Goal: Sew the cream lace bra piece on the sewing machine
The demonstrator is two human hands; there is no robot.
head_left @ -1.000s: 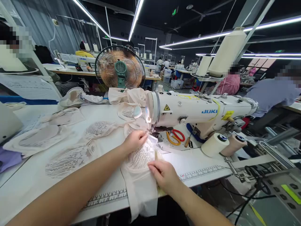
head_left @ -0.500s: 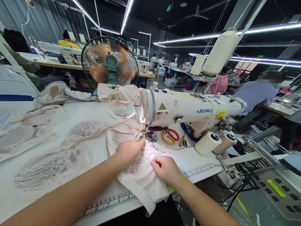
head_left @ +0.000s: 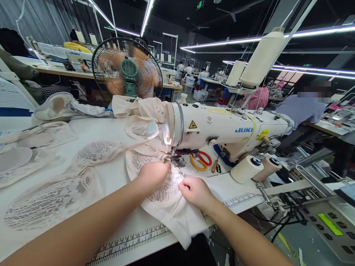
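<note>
A cream lace bra piece [head_left: 163, 194] lies on the white table in front of a JUKI sewing machine [head_left: 191, 138], one edge reaching in at the needle area. My left hand [head_left: 153, 174] presses and pinches the fabric close beside the presser foot, its fingertips partly hidden. Nearer to me, my right hand [head_left: 196, 191] pinches the right edge of the same piece between thumb and fingers. Its plain lower end hangs over the table's front edge. More lace pieces [head_left: 97, 152] spread leftward, seemingly joined to it in a chain.
Scissors with red and orange handles [head_left: 200, 162] and a wooden-handled awl [head_left: 214, 166] lie under the machine arm. Two thread cones [head_left: 246, 170] stand to the right. A control panel [head_left: 327, 225] sits lower right. Behind the table is a large fan [head_left: 127, 70]; a co-worker [head_left: 301, 107] sits at right.
The fabric's hanging lower end has swung slightly to the right. Both hands keep nearly the same hold, and the camera view has shifted a little.
</note>
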